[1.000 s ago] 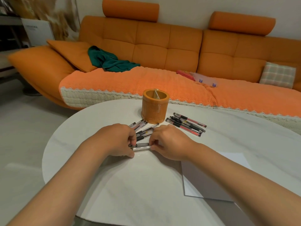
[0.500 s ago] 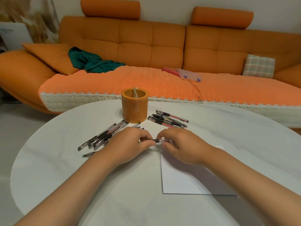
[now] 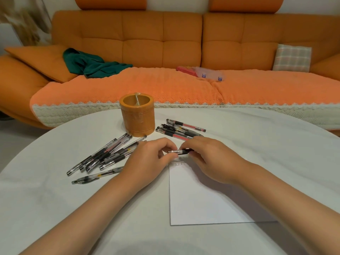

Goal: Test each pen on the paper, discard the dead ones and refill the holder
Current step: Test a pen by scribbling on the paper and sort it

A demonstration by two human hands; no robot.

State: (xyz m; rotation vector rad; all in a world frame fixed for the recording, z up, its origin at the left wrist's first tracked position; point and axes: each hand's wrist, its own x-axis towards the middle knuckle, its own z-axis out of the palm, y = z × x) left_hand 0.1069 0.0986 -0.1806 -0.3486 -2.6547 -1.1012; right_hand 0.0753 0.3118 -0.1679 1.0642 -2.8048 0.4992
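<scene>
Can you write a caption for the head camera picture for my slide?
Two hands hold one pen above the paper, beside an orange holder.

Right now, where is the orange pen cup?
In the head view, the orange pen holder stands upright on the white table, at the far side and left of centre. A pile of pens lies at its front left, another pile to its right.
</scene>
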